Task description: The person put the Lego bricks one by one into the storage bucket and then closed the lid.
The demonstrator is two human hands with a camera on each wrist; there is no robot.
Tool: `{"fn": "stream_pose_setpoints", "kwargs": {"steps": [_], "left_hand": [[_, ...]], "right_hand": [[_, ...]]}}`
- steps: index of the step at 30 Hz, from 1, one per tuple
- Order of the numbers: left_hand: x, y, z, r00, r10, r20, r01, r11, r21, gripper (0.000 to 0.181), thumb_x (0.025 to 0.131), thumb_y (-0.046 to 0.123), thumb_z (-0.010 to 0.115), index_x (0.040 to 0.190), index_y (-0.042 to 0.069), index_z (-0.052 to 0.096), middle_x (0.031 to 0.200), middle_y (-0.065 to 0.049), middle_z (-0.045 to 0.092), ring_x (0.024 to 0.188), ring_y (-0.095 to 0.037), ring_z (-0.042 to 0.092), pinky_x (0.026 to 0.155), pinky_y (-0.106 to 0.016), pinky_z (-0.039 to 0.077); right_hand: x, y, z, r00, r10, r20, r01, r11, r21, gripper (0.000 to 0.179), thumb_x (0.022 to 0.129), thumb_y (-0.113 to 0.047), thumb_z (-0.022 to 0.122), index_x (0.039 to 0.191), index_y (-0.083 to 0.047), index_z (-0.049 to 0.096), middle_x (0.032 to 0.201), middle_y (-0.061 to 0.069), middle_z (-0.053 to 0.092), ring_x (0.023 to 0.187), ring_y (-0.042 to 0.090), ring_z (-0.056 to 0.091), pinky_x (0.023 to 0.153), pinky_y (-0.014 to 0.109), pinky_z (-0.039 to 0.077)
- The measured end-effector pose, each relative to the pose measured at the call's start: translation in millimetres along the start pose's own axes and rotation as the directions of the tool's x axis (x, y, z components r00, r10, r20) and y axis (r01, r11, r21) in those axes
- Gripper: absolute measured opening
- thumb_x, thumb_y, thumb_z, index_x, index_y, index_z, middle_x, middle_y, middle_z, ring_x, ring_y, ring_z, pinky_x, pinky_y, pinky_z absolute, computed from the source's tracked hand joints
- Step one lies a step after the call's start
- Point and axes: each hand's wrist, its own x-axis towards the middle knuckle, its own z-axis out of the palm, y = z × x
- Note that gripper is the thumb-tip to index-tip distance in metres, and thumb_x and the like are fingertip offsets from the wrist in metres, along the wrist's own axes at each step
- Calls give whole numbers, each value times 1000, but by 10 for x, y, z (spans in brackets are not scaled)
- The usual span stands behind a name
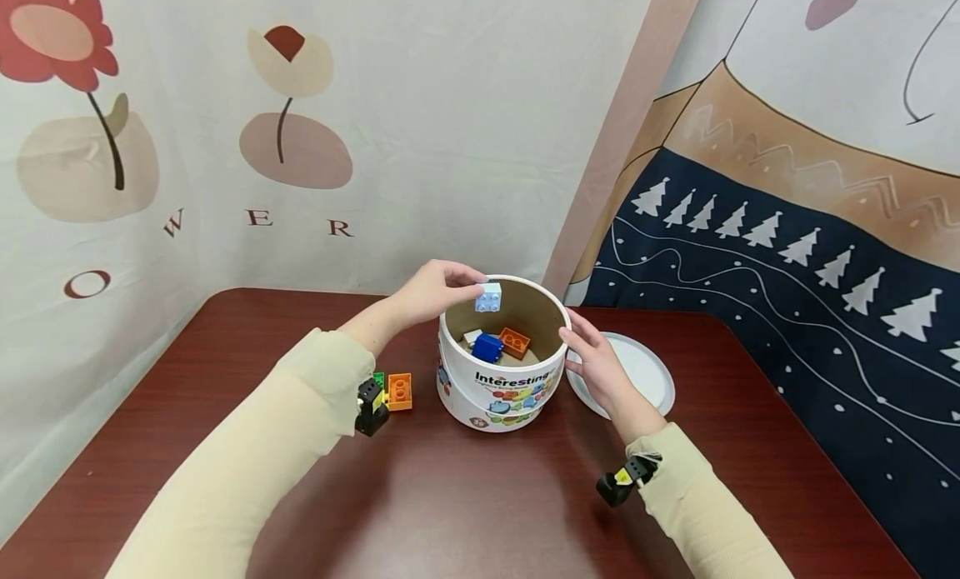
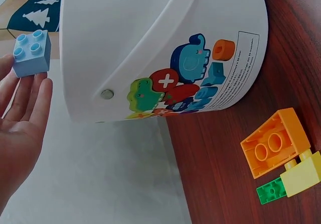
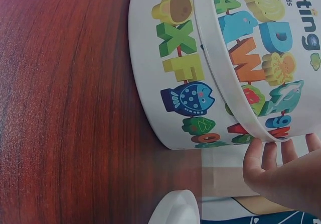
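Note:
My left hand [image 1: 429,296] pinches a light blue toy brick [image 1: 488,297] between thumb and fingers, over the opening of a white round bucket [image 1: 498,402]. In the left wrist view the brick's studs [image 2: 35,47] show. My right hand [image 1: 602,369] holds the bucket at its right rim, with fingers along the outer wall. Inside the bucket lie a blue brick [image 1: 487,348], an orange brick [image 1: 515,342] and a white piece [image 1: 472,336]. The bucket stands upright, printed with colourful toy shapes.
Left of the bucket, an orange brick [image 2: 277,142], a yellow brick [image 2: 302,175] and a green brick [image 2: 271,191] lie together on the dark red table [image 1: 480,504]. A white round lid [image 1: 647,371] lies to the right, partly behind my right hand. Printed curtains hang behind the table.

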Motion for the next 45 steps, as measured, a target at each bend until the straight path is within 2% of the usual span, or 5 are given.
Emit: {"fn": "stream_pose_setpoints", "kwargs": {"steps": [6, 12, 22, 34, 45], "left_hand": [[-23, -47, -25, 1000, 10, 1, -9, 1000, -22, 35, 93, 25, 57, 122, 6, 61, 120, -11, 62, 109, -28, 58, 97, -41, 48], [-93, -138, -139, 998, -10, -62, 7, 999, -46, 35, 93, 30, 58, 121, 9, 62, 123, -10, 60, 113, -28, 55, 98, -43, 47], [-323, -538, -322, 992, -57, -116, 55, 998, -22, 41, 90, 37, 60, 121, 9, 61, 126, -13, 59, 115, -28, 54, 99, -46, 44], [-653, -1185, -242, 984, -154, -86, 154, 988, -2, 49, 88, 36, 62, 127, 6, 56, 121, -15, 61, 114, -29, 55, 97, -47, 45], [-865, -1482, -78, 987, -156, -31, 155, 988, -21, 56, 86, 33, 66, 130, 2, 52, 127, -19, 58, 118, -33, 53, 101, -50, 42]], "right_hand": [[-2, 3, 1, 1000, 2, -2, -2, 1000, -6, 51, 99, -21, 44, 147, -17, 29, 153, 11, 27, 136, 32, 32, 107, 51, 33], [-9, -13, -4, 1000, 3, 2, -3, 1000, -1, 51, 99, -20, 45, 147, -16, 29, 153, 11, 27, 137, 33, 30, 108, 53, 32], [4, -4, 0, 1000, 2, 0, -2, 1000, 0, 50, 99, -19, 45, 147, -16, 30, 153, 11, 27, 137, 33, 31, 108, 53, 31], [9, 11, -3, 1000, 1, -1, -1, 1000, -3, 50, 99, -20, 45, 147, -16, 31, 153, 11, 28, 137, 33, 31, 108, 54, 32], [-8, -23, 9, 1000, 10, -1, -10, 1000, -15, 51, 99, -23, 44, 147, -18, 29, 153, 11, 26, 138, 33, 29, 109, 53, 31]]}}
